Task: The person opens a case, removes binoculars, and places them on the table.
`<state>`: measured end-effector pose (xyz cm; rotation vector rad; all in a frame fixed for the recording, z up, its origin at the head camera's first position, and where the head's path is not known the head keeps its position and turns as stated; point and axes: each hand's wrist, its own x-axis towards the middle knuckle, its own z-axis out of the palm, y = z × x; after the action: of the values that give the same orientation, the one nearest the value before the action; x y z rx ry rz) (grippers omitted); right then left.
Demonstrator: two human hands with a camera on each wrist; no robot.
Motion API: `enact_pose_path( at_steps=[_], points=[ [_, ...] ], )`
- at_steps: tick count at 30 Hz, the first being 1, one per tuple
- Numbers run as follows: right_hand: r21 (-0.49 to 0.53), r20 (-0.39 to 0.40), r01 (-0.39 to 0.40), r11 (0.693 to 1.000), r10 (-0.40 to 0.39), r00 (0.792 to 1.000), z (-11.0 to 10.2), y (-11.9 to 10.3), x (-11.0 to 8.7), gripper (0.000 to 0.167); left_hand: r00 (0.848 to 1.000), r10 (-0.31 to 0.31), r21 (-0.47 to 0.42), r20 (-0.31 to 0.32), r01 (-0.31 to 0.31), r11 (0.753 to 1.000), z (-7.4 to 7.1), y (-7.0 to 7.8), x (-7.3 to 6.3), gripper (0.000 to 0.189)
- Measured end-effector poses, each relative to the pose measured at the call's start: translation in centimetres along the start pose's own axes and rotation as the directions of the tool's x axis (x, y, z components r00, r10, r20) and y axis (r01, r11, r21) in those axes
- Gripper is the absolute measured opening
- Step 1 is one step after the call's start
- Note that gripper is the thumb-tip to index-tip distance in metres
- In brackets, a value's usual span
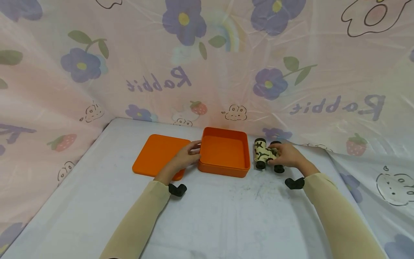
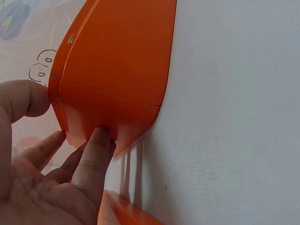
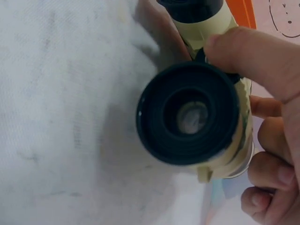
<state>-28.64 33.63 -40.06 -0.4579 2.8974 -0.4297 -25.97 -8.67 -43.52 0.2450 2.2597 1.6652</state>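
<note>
Head view shows the right hand (image 1: 288, 155) gripping camouflage binoculars (image 1: 264, 154) on the white table (image 1: 207, 216), just right of the open orange box (image 1: 224, 151); their barrels run front to back, one eyepiece facing the right wrist camera. Left hand (image 1: 185, 156) presses straight fingers against the box's left wall, beside the orange lid (image 1: 155, 153). "Rabbit" reads mirrored on the backdrop (image 1: 158, 82).

Table (image 1: 207, 216): covered in a pale, whitish cloth with faint grey scuffs near the middle, hemmed on three sides by a pink floral sheet. Lying on it, far half: one flat orange lid (image 1: 158, 154) to the left; one open orange box (image 1: 224, 152) just beside it, near the centre; one pair of cream-and-black camouflage binoculars (image 1: 266, 154) just right of the box, apart from its wall.
</note>
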Motion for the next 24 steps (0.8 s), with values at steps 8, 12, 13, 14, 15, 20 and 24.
enact_pose_path(
  at_steps=[8,12,13,14,15,20,24],
  points=[
    [-0.017,0.002,0.017,1.000,-0.016,1.000,0.33,0.06,-0.07,0.075,1.000,-0.001,-0.023,-0.002,0.001,1.000,0.04,-0.17,0.15,0.061],
    [-0.032,0.006,0.010,0.999,-0.010,1.000,0.55,0.25,-0.09,0.075,1.000,0.011,-0.028,0.001,-0.011,1.000,0.05,-0.19,0.08,0.061],
    [-0.035,0.006,0.009,0.999,-0.008,1.000,0.57,0.31,-0.10,0.075,1.000,0.016,-0.029,0.002,-0.016,0.999,0.05,-0.16,0.04,0.061],
    [-0.036,0.005,0.009,0.999,-0.008,1.000,0.59,0.35,-0.11,0.076,1.000,0.019,-0.029,0.003,-0.019,0.999,0.06,-0.12,0.01,0.061],
    [-0.034,0.006,0.007,0.999,-0.007,1.000,0.59,0.35,-0.14,0.075,1.000,0.018,-0.029,0.002,-0.018,0.999,0.07,-0.12,0.02,0.061],
    [-0.015,0.011,0.003,1.000,-0.003,1.000,0.57,0.18,-0.53,0.075,1.000,0.024,-0.018,0.008,-0.024,1.000,0.21,-0.06,0.27,0.061],
    [-0.012,0.011,-0.006,1.000,0.006,1.000,0.58,0.06,-0.91,0.075,1.000,0.021,-0.014,0.017,-0.021,1.000,0.33,0.00,0.47,0.061]
  ],
)
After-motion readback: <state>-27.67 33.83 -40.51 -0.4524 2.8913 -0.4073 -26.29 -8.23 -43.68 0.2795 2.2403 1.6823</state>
